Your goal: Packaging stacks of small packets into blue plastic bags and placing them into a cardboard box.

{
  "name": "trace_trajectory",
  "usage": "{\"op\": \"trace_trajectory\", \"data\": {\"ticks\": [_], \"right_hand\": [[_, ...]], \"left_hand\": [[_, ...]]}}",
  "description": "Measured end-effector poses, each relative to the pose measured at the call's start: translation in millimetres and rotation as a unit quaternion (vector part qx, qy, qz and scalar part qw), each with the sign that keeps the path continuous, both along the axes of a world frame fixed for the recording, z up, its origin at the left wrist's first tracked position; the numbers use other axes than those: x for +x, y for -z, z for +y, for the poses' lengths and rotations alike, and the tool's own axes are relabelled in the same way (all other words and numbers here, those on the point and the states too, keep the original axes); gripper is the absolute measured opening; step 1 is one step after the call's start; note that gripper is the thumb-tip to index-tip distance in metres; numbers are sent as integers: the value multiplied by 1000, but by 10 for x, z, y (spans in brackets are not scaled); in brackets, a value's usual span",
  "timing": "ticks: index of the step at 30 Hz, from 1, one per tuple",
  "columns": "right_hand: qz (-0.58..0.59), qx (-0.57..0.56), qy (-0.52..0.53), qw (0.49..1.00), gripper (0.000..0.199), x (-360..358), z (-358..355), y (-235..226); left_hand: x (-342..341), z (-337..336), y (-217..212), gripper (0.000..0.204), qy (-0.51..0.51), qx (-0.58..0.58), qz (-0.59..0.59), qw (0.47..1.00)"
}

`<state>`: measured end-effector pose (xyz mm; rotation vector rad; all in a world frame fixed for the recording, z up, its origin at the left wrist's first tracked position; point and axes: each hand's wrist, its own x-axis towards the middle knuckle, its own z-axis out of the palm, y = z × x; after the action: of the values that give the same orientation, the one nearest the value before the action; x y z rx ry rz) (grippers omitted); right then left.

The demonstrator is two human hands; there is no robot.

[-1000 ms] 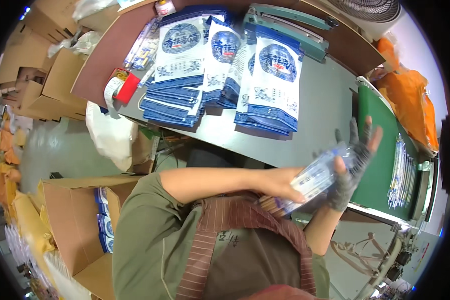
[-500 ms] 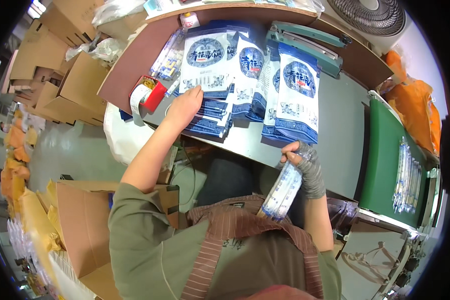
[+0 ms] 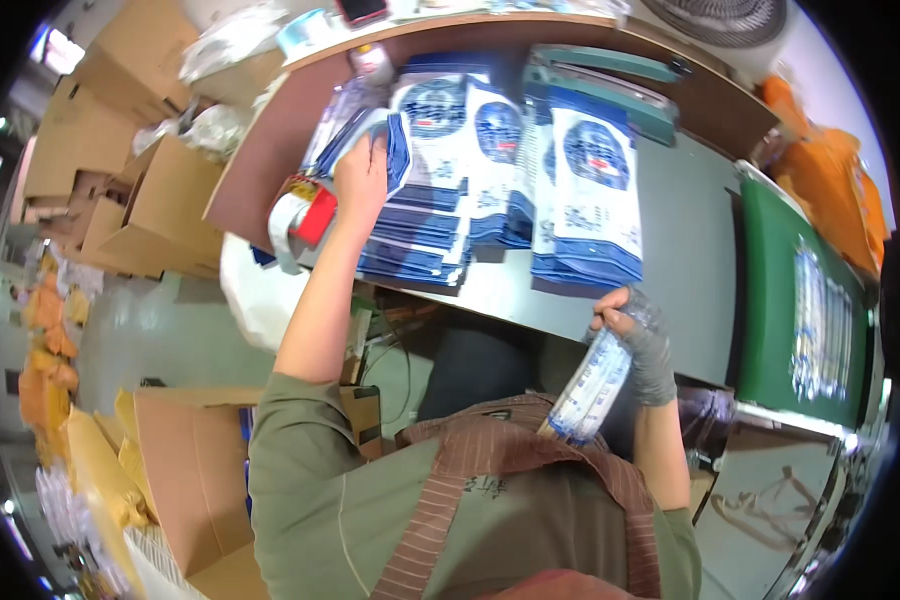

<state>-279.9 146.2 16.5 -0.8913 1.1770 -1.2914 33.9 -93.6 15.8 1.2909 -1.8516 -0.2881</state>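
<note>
My left hand (image 3: 361,178) is closed on a blue-and-white printed plastic bag (image 3: 398,150), bent over and lifted at the left of a stack of similar bags (image 3: 415,225). To the right lie more flat bags (image 3: 495,160) and another pile of the same bags (image 3: 595,190). My right hand (image 3: 640,340), with a grey wrap round its palm and wrist, grips a bundle of slim packets (image 3: 588,390) in clear wrapping with blue print. The bundle hangs tilted beyond the table's near edge, close to my apron.
Behind the bags stands a long green bench-top device (image 3: 610,95). A red box (image 3: 315,215) with a white roll sits at the left edge. On the right a green belt (image 3: 770,320) carries slim packets (image 3: 820,320). An opened carton (image 3: 190,470) stands at lower left.
My left hand has lifted a bag from the stack and moved up and slightly left with it. My right hand still holds the packet bundle. The whole view has shifted slightly.
</note>
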Motion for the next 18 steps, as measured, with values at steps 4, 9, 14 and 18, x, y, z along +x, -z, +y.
{"op": "trace_trajectory", "data": {"ticks": [4, 9, 14, 18], "right_hand": [[-9, -25, 35, 999, 24, -49, 162, 22], [16, -50, 102, 993, 20, -189, 419, 72], [-24, -58, 162, 985, 19, -482, 693, 410], [-4, -89, 184, 979, 20, -612, 808, 389]], "left_hand": [[-1221, 649, -220, 20, 146, -30, -26, 988], [-2525, 1428, 304, 25, 382, 37, -141, 912], [-2962, 1606, 639, 17, 467, 94, -91, 875], [-2998, 1533, 585, 23, 575, 323, -102, 745]]}}
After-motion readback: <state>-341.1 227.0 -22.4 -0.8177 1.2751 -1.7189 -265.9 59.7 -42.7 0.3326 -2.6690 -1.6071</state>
